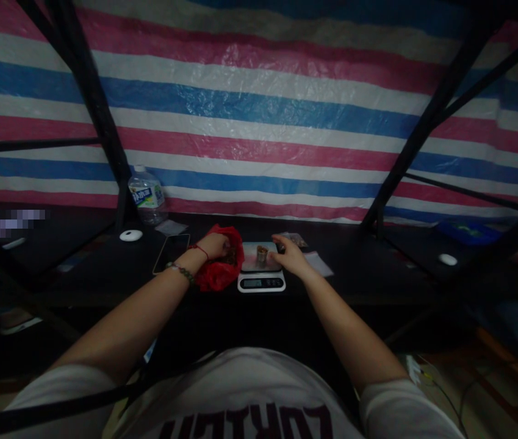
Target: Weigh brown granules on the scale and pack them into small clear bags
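Observation:
My left hand [215, 246] reaches into an open red plastic bag [217, 277], its fingers curled down among small brownish pieces; what they pinch is too dark to make out. Right of the bag, a white kitchen scale [261, 281] with a lit display lies on the black table. On its platform stands a small cup [262, 254] with brownish pieces in it. My right hand [290, 255] is beside the cup at the platform's right edge, thumb and forefinger apart, apparently holding nothing. Whether the thumb touches the cup, I cannot tell.
Behind my right hand lies a small clear bag of pieces [296, 239], with a white packet [320, 264] nearer. At the left are a phone [171, 251], a white oval device [131, 235] and a plastic bottle [149, 198]. Dark metal frame posts [396, 164] flank the table.

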A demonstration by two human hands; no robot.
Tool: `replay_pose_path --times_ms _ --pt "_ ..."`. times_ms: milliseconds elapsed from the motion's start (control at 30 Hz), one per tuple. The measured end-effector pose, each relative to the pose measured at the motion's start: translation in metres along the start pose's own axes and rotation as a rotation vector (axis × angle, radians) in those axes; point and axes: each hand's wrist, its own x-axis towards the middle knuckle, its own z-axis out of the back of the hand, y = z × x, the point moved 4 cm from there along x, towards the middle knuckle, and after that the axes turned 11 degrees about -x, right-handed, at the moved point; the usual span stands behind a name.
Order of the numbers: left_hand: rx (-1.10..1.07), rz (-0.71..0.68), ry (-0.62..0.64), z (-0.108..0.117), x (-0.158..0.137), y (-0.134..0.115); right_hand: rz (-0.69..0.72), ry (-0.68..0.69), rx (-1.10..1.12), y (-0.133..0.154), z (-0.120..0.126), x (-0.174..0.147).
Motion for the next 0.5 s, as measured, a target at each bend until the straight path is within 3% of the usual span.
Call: replay_pose_path --times_ms 167,300,500 --pt "-0.047 0.02 -0.063 0.003 -0.005 0.008 0.002 -0.053 0.052 0.003 0.011 -0.001" --pt "-0.149 0.046 -0.161 0.01 -0.012 0.015 0.064 -0.121 0.089 0.025 0.015 0.0" --pt "-0.755 0.033 -0.289 0.015 -0.025 0.023 0.108 0.084 0.331 0.08 -0.027 0.015"
